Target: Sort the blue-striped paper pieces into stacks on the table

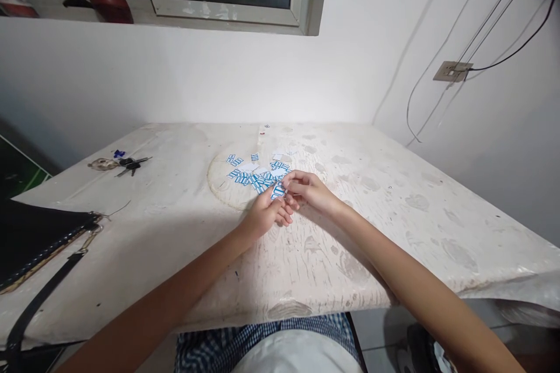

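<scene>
Near the middle of the table, my left hand holds a small white card with blue markings between thumb and fingers. My right hand pinches the same card at its right edge, its fingers close to those of the left. Just beyond both hands lies a loose pile of similar small white cards with blue print, some overlapping and a few blank side up. The marks on the held card are too small to read, and whether more than one card is held I cannot tell.
Keys with a fob lie on the left of the cloth-covered table. A black bag with a strap rests at the left edge. Beyond the table is a white wall with a window; a socket with cables is at right.
</scene>
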Demonstrator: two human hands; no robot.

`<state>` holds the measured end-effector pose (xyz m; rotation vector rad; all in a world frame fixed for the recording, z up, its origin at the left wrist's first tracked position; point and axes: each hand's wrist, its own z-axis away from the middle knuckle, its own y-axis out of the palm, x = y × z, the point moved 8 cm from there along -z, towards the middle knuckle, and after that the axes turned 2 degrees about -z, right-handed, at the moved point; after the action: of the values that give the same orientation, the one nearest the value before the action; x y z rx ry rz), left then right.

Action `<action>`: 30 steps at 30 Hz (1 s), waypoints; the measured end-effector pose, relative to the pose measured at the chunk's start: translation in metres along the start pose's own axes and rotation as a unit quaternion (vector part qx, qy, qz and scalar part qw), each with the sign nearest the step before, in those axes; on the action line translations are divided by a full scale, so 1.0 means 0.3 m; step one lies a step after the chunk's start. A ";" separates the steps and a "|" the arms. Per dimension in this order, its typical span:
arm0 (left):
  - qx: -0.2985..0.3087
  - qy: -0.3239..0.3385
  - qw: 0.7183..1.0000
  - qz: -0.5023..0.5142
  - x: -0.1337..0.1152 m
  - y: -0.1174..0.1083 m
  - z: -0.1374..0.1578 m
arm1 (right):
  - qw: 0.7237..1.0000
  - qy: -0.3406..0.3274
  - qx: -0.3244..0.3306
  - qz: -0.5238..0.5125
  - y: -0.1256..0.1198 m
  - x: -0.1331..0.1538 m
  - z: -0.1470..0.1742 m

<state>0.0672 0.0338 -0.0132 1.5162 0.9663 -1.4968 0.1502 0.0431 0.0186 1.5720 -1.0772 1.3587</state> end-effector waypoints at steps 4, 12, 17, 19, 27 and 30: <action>-0.030 -0.042 0.997 0.066 -0.001 -0.036 0.003 | 0.937 -0.100 -0.115 0.314 -0.091 0.029 -0.005; -0.082 -0.050 0.990 0.102 0.004 -0.086 0.012 | 0.775 0.011 -0.021 0.632 -0.094 -0.120 -0.006; -0.086 -0.046 0.991 0.095 0.009 -0.088 0.010 | 0.770 -0.004 0.007 0.638 -0.076 -0.097 0.003; -0.085 -0.043 0.991 0.093 0.011 -0.089 0.009 | 0.772 -0.009 0.007 0.635 -0.075 -0.086 0.004; -0.061 -0.065 0.988 0.126 0.042 -0.083 0.006 | 0.783 -0.031 -0.011 0.621 -0.069 -0.071 0.004; -0.061 -0.073 0.987 0.132 0.044 -0.081 0.007 | 0.786 -0.060 -0.016 0.615 -0.062 -0.054 -0.001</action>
<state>0.0444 0.0417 -0.0268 1.3682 0.7248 -1.3147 0.1664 0.0515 0.0020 0.8104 -2.3994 1.9825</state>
